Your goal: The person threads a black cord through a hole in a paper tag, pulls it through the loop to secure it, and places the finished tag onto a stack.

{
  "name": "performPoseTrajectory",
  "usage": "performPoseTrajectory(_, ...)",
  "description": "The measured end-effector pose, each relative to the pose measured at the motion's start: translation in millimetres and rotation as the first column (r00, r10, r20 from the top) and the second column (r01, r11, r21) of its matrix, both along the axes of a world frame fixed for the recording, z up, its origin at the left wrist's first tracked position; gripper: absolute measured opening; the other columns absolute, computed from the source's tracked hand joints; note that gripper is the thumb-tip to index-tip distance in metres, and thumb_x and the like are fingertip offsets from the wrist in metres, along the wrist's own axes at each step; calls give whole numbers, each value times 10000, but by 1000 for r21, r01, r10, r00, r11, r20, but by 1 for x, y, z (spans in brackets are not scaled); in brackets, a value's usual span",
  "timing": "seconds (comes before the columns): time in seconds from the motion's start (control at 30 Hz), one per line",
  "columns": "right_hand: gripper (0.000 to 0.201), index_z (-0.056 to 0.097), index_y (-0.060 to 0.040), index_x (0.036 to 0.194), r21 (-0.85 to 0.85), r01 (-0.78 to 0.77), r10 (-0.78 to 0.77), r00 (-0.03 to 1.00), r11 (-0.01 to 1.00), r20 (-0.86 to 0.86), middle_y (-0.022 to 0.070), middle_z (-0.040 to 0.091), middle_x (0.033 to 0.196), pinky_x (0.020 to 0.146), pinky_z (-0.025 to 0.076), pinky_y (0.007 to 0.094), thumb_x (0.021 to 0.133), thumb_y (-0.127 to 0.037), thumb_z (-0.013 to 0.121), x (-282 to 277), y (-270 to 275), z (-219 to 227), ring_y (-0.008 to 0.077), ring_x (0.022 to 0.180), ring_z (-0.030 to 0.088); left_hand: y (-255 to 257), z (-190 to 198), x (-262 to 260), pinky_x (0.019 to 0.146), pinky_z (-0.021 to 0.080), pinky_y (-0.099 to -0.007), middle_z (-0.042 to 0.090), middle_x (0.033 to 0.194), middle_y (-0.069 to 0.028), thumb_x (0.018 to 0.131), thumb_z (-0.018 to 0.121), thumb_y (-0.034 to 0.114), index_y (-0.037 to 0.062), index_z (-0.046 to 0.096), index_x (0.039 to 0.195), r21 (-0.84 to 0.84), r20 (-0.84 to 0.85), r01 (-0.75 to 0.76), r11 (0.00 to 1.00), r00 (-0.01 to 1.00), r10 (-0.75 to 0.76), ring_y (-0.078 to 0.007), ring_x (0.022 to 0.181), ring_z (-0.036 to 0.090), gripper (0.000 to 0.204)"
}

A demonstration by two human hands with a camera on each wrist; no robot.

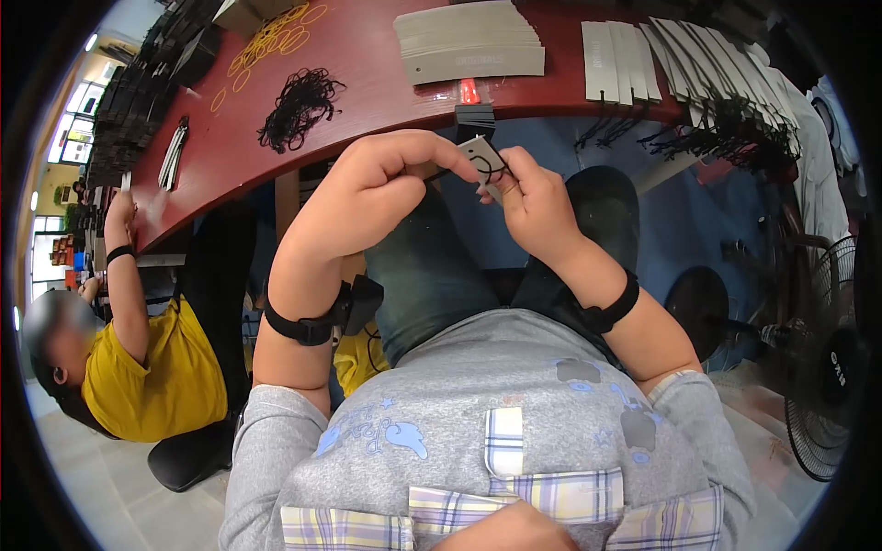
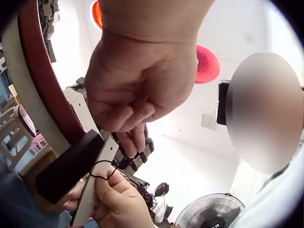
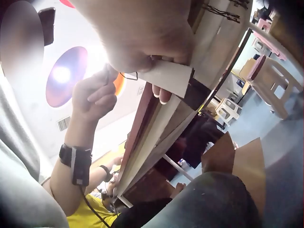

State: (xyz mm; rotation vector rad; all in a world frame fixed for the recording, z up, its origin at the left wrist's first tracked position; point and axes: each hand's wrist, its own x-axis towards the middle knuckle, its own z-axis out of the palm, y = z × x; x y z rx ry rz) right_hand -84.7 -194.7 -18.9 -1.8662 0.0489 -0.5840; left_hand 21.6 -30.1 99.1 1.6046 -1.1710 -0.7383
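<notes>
My right hand (image 1: 542, 207) grips a white hang tag (image 1: 477, 150) between thumb and fingers, in front of the table edge. Punched holes show near the tag's upper end. A thin black cord (image 2: 114, 163) loops across the tag's face in the left wrist view. My left hand (image 1: 372, 188) reaches in from the other side, index finger and thumb pinching the cord close by the tag. Its other fingers are curled toward the palm. Just behind the tag, a black block (image 1: 475, 119) sits at the table edge below a piece of red tape (image 1: 469, 91).
On the red table (image 1: 367, 60) lie a stack of white cards (image 1: 469, 46), corded tags (image 1: 620, 60), a heap of black cords (image 1: 299, 110) and yellow rubber bands (image 1: 276, 41). A person in yellow (image 1: 170, 376) sits at left; a fan (image 1: 818, 367) stands at right.
</notes>
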Motion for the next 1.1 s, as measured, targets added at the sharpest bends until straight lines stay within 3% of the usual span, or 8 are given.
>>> performPoseTrajectory(0.1,93,532,-8,988,-92,50,-46,998,995,38,169,676,810,617,543,348,902,-21,500,0,-7,-8,281,734,696,-1,4,5,765,400,-228,648,991,-69,664,392,-51,-46,664,1007,48,18,-2,999,1000,2,-102,837,524,438)
performPoseTrajectory(0.17,96,532,-7,992,-34,-11,11,1000,999,-3,172,677,814,615,546,347,900,-21,507,-2,-9,-2,279,733,697,-1,4,8,811,455,-242,672,927,-83,701,396,-80,-37,667,1007,49,10,7,999,1000,-8,-122,895,603,411)
performPoseTrajectory(0.37,87,530,3,985,61,-7,7,1000,998,-8,171,669,789,603,547,338,912,-40,509,-6,-2,1,269,698,693,2,-7,14,791,452,-237,677,950,-81,675,387,-81,-29,669,1051,32,-21,12,999,1000,-12,-119,871,593,472)
performPoseTrajectory(0.57,95,521,9,965,100,-14,18,999,995,-34,162,665,771,600,538,326,938,-80,500,2,-4,2,244,681,684,7,-2,10,698,349,-215,657,1066,-62,630,384,-45,-36,656,1102,150,55,27,988,998,-35,-85,834,509,545)
performPoseTrajectory(0.87,130,489,4,927,111,-12,22,996,994,-89,156,662,775,630,513,353,959,-122,485,10,-5,1,265,693,676,3,-5,16,757,392,-196,655,1102,-81,648,371,-60,-51,634,1133,129,-20,50,990,999,-48,-103,878,548,552)
performPoseTrajectory(0.97,125,484,1,925,110,-9,20,994,994,-106,160,664,788,631,513,356,959,-120,482,8,-4,3,269,703,677,0,-3,17,878,446,-249,662,1077,-101,698,373,-100,-46,638,1119,39,-62,2,999,998,1,-130,969,592,499)
performPoseTrajectory(1.03,125,488,0,932,108,-12,24,994,994,-109,163,665,798,632,514,357,959,-122,483,8,-4,2,272,710,678,4,4,18,946,422,-269,653,1095,-117,704,366,-101,-57,628,1129,130,-58,-104,986,992,112,-151,1041,584,501)
performPoseTrajectory(1.1,131,496,1,944,98,-18,28,994,995,-106,165,667,809,635,515,358,960,-129,487,8,-4,0,276,718,679,15,-9,27,908,432,-265,662,999,-106,691,365,-97,-52,640,1023,125,-38,-206,971,976,212,-146,970,591,433)
